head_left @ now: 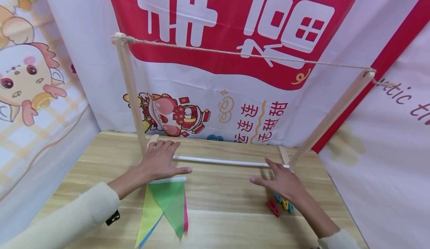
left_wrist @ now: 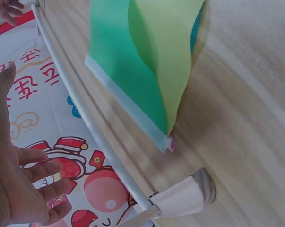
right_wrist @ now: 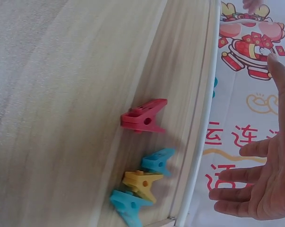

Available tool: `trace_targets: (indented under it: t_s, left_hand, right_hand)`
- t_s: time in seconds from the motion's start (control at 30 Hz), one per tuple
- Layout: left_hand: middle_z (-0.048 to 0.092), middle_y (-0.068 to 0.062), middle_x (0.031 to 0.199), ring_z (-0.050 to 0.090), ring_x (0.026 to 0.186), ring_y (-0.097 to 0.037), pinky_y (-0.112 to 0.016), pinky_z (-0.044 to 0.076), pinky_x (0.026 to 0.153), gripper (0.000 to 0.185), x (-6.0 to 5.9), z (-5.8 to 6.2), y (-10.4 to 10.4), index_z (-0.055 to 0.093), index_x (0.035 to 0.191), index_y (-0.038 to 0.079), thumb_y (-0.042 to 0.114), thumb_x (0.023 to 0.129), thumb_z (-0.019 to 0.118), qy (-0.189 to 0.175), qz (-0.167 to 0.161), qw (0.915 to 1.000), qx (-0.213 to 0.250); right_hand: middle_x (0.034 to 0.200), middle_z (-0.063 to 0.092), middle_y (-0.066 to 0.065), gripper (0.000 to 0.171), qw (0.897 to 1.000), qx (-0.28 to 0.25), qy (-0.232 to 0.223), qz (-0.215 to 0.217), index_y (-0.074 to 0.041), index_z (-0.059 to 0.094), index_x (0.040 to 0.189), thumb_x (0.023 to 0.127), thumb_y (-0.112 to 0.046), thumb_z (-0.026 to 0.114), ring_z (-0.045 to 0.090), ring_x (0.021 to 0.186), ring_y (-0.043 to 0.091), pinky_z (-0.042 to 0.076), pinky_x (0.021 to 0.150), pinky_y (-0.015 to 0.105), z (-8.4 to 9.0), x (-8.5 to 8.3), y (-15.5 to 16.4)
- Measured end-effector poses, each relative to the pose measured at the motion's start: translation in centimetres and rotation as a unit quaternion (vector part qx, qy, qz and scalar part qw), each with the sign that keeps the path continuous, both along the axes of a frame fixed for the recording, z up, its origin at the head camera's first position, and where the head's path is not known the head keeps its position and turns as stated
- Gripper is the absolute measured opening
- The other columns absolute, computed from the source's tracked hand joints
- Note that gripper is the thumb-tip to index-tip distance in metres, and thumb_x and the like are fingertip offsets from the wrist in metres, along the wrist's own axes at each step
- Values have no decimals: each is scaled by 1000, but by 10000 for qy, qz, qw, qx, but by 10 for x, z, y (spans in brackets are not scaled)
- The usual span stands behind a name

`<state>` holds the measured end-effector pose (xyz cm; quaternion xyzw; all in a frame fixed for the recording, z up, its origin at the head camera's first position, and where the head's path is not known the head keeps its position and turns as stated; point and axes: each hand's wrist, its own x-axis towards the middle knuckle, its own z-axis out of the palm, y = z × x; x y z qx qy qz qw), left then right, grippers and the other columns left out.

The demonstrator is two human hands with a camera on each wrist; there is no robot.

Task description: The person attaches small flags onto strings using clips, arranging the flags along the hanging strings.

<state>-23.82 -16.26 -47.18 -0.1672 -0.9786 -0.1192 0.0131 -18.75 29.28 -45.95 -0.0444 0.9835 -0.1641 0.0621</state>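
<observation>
My left hand (head_left: pixel 160 162) hovers with fingers spread near the left post of a wooden frame, and it holds nothing. Just below it lies a stack of triangular pennants (head_left: pixel 169 200), green and yellow on top, with blue and pink edges showing. My right hand (head_left: pixel 281 180) is also spread and holds nothing, near the right end of a white rod (head_left: pixel 221 161) that spans the frame low down. Partly under the right wrist are several small clothespins, with a red clothespin (right_wrist: pixel 144 116), a yellow clothespin (right_wrist: pixel 142 183) and blue ones (right_wrist: pixel 158 161) beside it.
Two wooden posts, left (head_left: pixel 131 92) and right (head_left: pixel 332 118), stand on the wood-grain table (head_left: pixel 221 219). A twine (head_left: pixel 215 50) runs between their tops. Printed cloths (head_left: pixel 208 81) hang behind and at both sides.
</observation>
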Motion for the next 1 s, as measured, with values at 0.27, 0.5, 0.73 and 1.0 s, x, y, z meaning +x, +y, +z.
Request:
trace_targets:
  t_s: [0.27,0.5,0.73,1.0]
  left_hand:
    - [64,-22,156,58,143,-47,-74,46,116,112,9,-12,-5,63,156,6,94,86,68,-20,-79,10000,45]
    - [71,-19,142,65,129,-43,-68,52,107,101,10,-16,-11,70,145,6,88,87,74,14,-65,10000,-62]
    - [73,-16,133,67,122,-39,-65,54,105,93,13,-20,-16,74,136,8,84,84,81,-91,-50,9999,-31]
    - [75,-18,133,71,122,-42,-69,55,111,77,19,-25,-20,75,134,7,67,87,89,-241,-163,9995,-105]
  right_hand:
    - [163,58,34,116,9997,75,-160,-147,-10,46,173,92,-93,62,56,151,57,49,116,79,-11,5,6]
    - [168,52,34,114,9996,-61,-168,-209,-9,47,171,93,-90,64,54,151,60,48,116,80,-14,3,14]
    - [170,49,35,111,9998,-45,-89,-185,-11,48,171,94,-90,63,52,152,62,49,116,80,-19,1,22]
    - [153,67,31,112,9998,60,-138,-154,-3,56,164,90,-87,73,66,139,54,57,109,73,-25,4,33]
